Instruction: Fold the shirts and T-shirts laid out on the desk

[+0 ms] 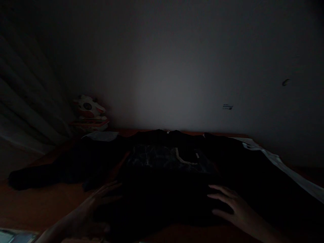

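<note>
A dark short shirt-like garment [162,157] lies spread on the table in front of me, with a marbled panel across the chest, a light-edged pocket and a small tag at its collar. At its left lower side is my left hand [97,204], fingers spread apart, resting on or just over the black fabric. My right hand [229,200] is at the right lower side, its fingers also apart and stretched inward. Nothing is gripped in either hand. Deep shadow hides the garment's lower part, so exact contact cannot be made out.
Dark clothing [83,158] lies to the left, and more black fabric [243,165] with white cloth [283,167] lies to the right. A white-and-red cow-like figure [88,107] stands on a box-like stack [89,125] by the curtain [22,91]. Behind rises a wall [167,74].
</note>
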Demonstrator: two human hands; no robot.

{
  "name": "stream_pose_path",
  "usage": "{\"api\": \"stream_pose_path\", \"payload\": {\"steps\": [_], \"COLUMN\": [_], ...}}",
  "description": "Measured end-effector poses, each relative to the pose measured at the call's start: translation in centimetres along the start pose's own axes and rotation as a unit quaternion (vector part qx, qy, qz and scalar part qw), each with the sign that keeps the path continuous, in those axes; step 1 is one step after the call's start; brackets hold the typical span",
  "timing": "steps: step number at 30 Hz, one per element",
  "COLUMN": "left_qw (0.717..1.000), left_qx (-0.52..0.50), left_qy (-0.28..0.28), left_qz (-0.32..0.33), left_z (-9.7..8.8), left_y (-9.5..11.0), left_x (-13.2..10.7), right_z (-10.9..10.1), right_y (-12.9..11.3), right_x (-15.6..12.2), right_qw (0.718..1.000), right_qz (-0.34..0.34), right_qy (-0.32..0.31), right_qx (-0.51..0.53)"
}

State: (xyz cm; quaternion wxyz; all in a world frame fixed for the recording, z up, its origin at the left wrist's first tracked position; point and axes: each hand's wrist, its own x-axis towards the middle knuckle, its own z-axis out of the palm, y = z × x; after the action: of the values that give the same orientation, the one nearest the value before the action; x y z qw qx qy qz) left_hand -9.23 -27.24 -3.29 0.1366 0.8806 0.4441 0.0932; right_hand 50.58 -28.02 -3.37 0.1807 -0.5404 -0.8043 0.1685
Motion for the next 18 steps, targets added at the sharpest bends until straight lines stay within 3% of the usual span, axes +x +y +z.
{"api": "stream_pose_path", "payload": {"steps": [4,10,14,18], "left_qw": [0.999,0.978,0.96,0.955], "left_qx": [-0.009,-0.078,-0.153,-0.153], "left_qy": [0.038,0.179,0.189,0.192], "left_qz": [-0.025,-0.074,-0.139,-0.168], "left_z": [-0.6,-2.5,-2.9,-1.8], "left_y": [1.7,3.1,3.2,3.2], "left_x": [1.8,2.4,1.6,1.1], "right_z": [0.9,-2.6,-4.4,-4.9], "right_y": [-0.4,-2.0,-1.8,-0.7], "right_x": [0.1,-0.8,-2.3,-4.5], "right_qw": [0.996,0.975,0.966,0.952], "right_qz": [-0.014,0.04,0.113,0.198], "right_qy": [0.089,0.207,0.206,0.174], "right_qx": [0.004,0.068,0.109,0.156]}}
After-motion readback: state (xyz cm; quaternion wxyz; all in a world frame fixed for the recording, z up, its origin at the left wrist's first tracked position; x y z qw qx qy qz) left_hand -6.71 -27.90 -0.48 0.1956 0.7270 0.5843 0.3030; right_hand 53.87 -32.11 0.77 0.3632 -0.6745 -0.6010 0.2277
